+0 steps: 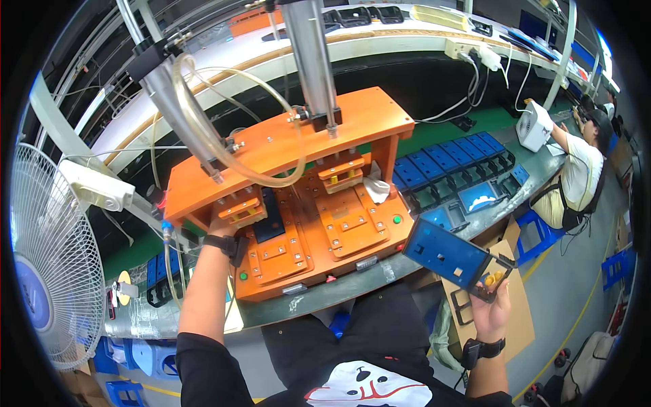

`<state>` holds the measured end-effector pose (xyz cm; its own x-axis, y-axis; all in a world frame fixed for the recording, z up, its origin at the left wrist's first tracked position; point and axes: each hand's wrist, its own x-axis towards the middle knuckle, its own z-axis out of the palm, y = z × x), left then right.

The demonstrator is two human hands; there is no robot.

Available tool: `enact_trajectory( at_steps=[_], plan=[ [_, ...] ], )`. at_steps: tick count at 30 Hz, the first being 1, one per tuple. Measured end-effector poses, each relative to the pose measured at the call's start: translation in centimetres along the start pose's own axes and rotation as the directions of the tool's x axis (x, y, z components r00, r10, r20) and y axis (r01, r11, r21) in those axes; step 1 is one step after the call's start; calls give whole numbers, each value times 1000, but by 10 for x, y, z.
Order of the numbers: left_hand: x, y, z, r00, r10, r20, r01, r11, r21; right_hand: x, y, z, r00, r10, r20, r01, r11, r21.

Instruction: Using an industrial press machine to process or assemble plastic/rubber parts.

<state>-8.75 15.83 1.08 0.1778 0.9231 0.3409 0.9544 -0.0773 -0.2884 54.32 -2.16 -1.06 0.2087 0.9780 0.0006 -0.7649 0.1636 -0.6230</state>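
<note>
My right hand [491, 313] grips the lower right end of a black plastic housing with a blue face [447, 256], held tilted in front of the bench edge. My left hand [224, 227] reaches under the left pressing block [242, 209] of an orange two-station press [285, 152]; its fingers are hidden there. Beside that block a dark blue flat panel [270, 220] lies on the left fixture plate [279, 261]. The right fixture plate [349, 220] has a crumpled white cloth [376, 188] at its far right corner.
Rows of blue-faced black housings [444, 159] line the bench right of the press. More housings [163, 275] stand at the left, near a large fan [57, 264]. A cardboard box [505, 322] is below my right hand. A seated co-worker [580, 169] is at the far right.
</note>
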Motion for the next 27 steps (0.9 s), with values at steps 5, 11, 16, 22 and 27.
enact_trajectory(
  at_steps=[5, 11, 16, 22, 27],
  plan=[
    [-11, 16, -31, 999, -40, 8, 41, 985, -166, 17, -2, -12, 995, 69, -66, -59, 988, 143],
    [-9, 18, -26, 985, -103, 138, 110, 993, -44, 24, -10, -37, 965, 51, -256, 16, 967, 254],
    [-3, 0, -5, 992, -51, 114, 53, 999, -12, 2, -29, -102, 900, -51, -434, 168, 957, 236],
    [-14, 1, -21, 973, -90, 210, 187, 842, -507, -40, -54, -235, 602, -149, -784, 343, 935, 85],
    [-58, 32, -62, 948, -156, 277, 287, 795, -535, -81, -43, -334, 189, -220, -957, 389, 912, -132]
  ],
)
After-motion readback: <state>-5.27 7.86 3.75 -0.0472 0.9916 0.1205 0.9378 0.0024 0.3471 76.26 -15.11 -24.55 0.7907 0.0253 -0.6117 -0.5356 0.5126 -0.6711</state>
